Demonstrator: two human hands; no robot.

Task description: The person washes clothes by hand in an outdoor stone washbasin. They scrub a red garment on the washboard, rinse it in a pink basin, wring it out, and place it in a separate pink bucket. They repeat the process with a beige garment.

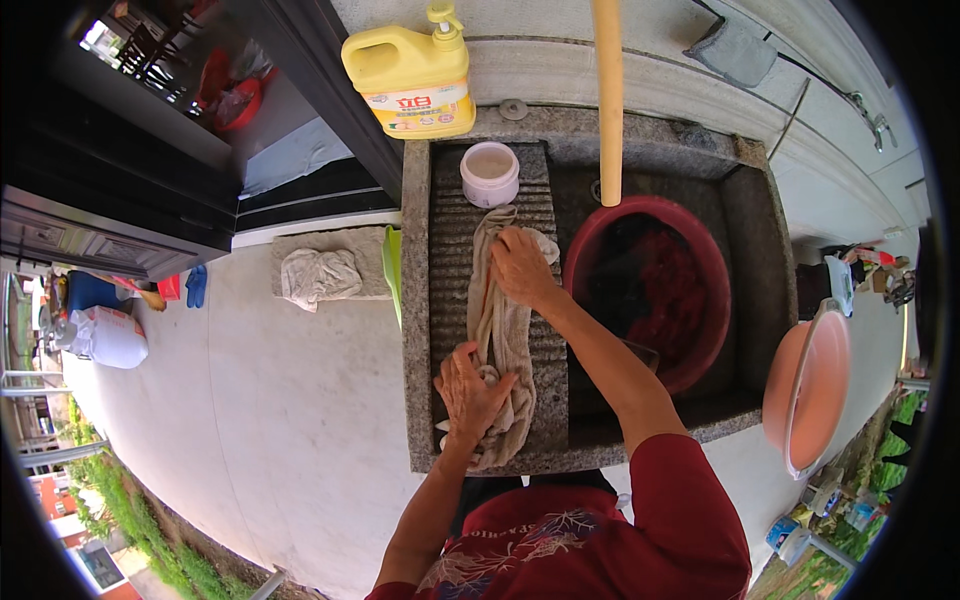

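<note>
A wet beige cloth (510, 335) lies lengthwise, bunched and twisted, on the ridged washboard side (447, 290) of a stone sink. My right hand (522, 268) grips it near its far end, palm down with the fingers curled. My left hand (472, 392) holds the nearer, crumpled part, its thumb and fingers bent round the folds. Beyond the cloth's far end stands a small pinkish-white tub (490, 175), its contents pale. To the right, a dark red basin (722, 300) sits inside the sink with dark and red fabric in water.
A yellow pump jug (410, 75) stands behind the sink's far left corner. A pale yellow pole (608, 100) reaches over the basin. An orange-pink basin (810, 390) leans at the sink's right. Left of the sink, a crumpled pale cloth (320, 277) lies on a slab.
</note>
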